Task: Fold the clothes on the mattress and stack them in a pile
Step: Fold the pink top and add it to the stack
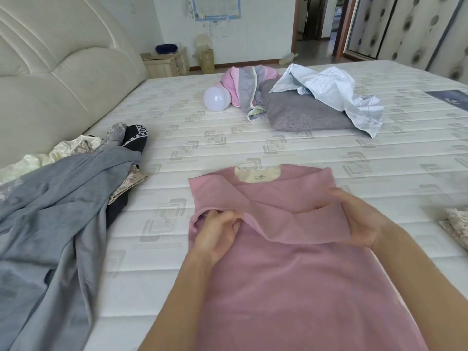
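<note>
Pink top [291, 287] lies nearest me on the mattress [253, 138], long axis running from me toward the far side, collar pointing away. My left hand [220, 231] pinches its left edge; my right hand [364, 219] holds the sleeve flap folded across. Risk, I'd judge: uneven pull skews the fold or the flap slips open. Grey garment [58, 219] waits well to the left.

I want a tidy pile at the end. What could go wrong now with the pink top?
1. The sleeves lie crossed and uneven on the pink top; the left hand and right hand hold only their edges, so the fold may come out crooked.
2. The grey garment sprawls close on the left and could get caught in.
</note>
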